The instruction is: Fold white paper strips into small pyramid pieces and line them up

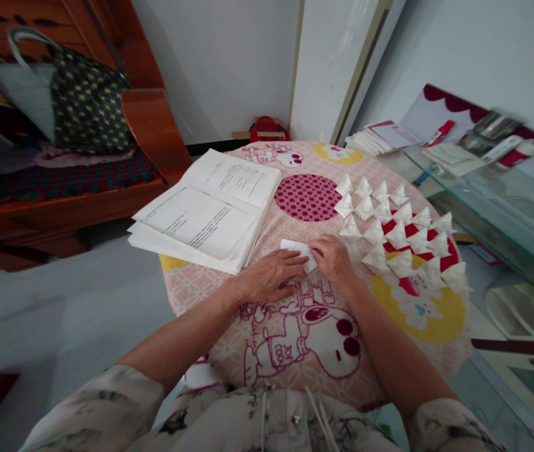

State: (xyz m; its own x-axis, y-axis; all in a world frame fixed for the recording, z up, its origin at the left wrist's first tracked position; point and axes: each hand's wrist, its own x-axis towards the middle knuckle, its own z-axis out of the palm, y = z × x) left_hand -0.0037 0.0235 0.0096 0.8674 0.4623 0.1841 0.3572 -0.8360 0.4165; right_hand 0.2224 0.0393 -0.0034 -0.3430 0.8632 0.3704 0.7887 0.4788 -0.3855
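A small white strip of paper (295, 247) lies on the pink cartoon-printed cloth (295, 333) of a round table. My left hand (271, 276) rests flat on the cloth with its fingers stretched out onto the strip's near end. My right hand (335, 257) is bent over the strip's right end, fingers pressed down on it. Just right of my hands, several folded white paper triangles (398, 235) stand in rows.
An open book of printed pages (210, 210) lies at the table's left. A wooden bench (73, 182) with a dotted bag (88, 100) stands at left. A glass shelf (497, 201) with papers and packets runs along the right.
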